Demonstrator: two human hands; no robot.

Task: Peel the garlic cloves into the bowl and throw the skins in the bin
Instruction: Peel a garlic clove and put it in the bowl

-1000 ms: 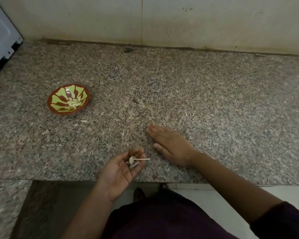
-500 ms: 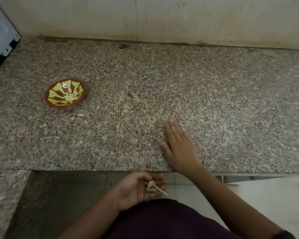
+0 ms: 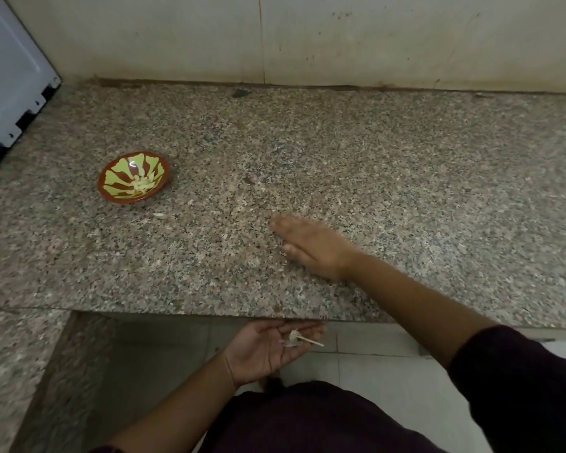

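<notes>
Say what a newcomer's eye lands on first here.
The red-and-green bowl stands out on the left of the granite counter, pale peeled cloves in it. The right hand lies flat on the counter near its front edge. Below that edge the left hand is palm up, carrying garlic skins.

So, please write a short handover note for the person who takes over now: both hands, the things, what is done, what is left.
Left hand: open, palm up, just below the counter edge; garlic skins and a thin stalk lie on its fingers.
Right hand: open, flat on the counter, holding nothing.
Bowl: on the counter to the left, with peeled cloves inside. A small pale scrap lies on the counter near it.
Done: cloves are in the bowl, skins are gathered.
Left: collect the scrap, then throw the skins in the bin, which is not in view.
</notes>
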